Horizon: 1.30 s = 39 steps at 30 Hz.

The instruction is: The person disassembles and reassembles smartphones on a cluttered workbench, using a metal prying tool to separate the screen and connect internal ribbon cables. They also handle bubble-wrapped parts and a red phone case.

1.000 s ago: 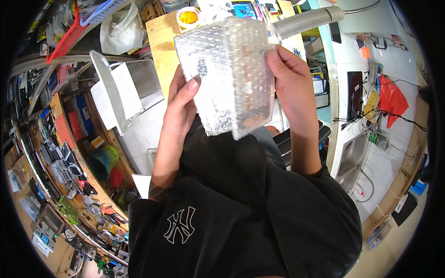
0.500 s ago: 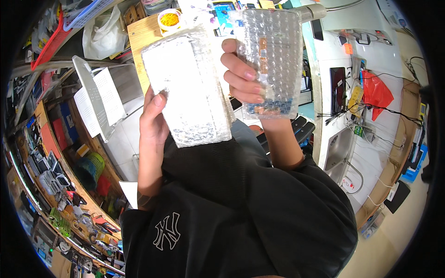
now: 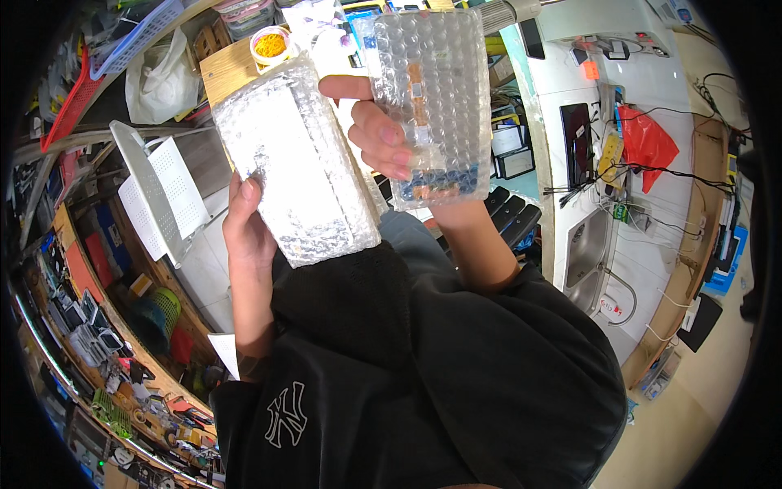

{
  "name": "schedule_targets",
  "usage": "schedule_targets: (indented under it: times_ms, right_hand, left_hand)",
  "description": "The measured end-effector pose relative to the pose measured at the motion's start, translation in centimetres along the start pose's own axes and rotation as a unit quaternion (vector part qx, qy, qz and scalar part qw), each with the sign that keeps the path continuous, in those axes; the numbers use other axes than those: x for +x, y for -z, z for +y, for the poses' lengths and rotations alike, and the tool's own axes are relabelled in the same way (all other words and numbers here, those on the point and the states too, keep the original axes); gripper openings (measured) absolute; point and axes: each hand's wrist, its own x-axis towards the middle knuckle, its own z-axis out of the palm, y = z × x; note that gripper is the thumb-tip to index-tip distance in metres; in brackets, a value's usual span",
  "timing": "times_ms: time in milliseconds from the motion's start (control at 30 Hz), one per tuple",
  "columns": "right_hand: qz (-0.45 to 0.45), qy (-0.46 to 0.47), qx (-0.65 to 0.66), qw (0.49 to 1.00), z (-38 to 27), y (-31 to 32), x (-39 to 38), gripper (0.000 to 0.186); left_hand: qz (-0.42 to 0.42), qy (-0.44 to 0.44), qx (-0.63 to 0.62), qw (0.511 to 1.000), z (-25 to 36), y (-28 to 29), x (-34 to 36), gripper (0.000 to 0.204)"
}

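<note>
My left hand grips a thick packet in bubble wrap, its thumb on the near left edge. Glare whitens the packet's front, and most of the left fingers are hidden behind it. To the right, my right hand holds a flat, clear bubble-wrap pouch upright by its left side. Its fingers lie across the pouch's front, one pointing left toward the packet. Through the plastic show an orange-brown ribbon cable and a blue strip at the bottom; what the part is I cannot tell. Packet and pouch stand close together.
Behind the packet, a wooden bench carries a tub of yellow rubber bands. A white perforated metal rack stands left. On the right are a sink, loose cables and a red plastic bag. Crowded shelves line the far left.
Both hands, with the packet and the pouch, have shifted left in the view, along with the surroundings. The right index finger now reaches out further from the pouch.
</note>
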Motion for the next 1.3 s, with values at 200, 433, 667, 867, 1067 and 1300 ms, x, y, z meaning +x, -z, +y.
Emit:
schedule_targets:
  times_ms: [200, 433, 667, 867, 1067, 1300]
  right_hand:
    - [0.018, 0.013, -0.022, 1.0, 0.0, -0.2, 0.0, 0.092]
    - [0.089, 0.002, -0.057, 0.994, -0.3, -1.2, -0.3, 0.093]
    - [0.08, 0.002, -0.062, 0.995, -0.6, -1.4, 0.3, 0.094]
    - [0.161, -0.01, -0.051, 0.986, -0.1, -1.8, 0.3, 0.09]
    - [0.142, 0.007, -0.032, 0.989, 0.4, -0.9, -0.4, 0.075]
    - [0.123, -0.006, -0.148, 0.981, -0.8, 0.1, -0.8, 0.061]
  left_hand:
    - [-0.005, -0.001, 0.006, 1.0, 0.0, 0.0, 0.2, 0.095]
    - [-0.02, -0.003, -0.061, 0.998, -0.6, 0.9, 0.5, 0.09]
    - [-0.03, 0.0, -0.068, 0.997, -0.5, 1.2, 0.9, 0.085]
    - [-0.021, 0.021, -0.091, 0.995, 0.1, -0.2, 0.4, 0.081]
    - [0.008, -0.025, -0.054, 0.998, 0.0, -1.6, 0.4, 0.083]
    - [0.017, -0.061, -0.017, 0.998, 0.2, -2.3, 0.8, 0.085]
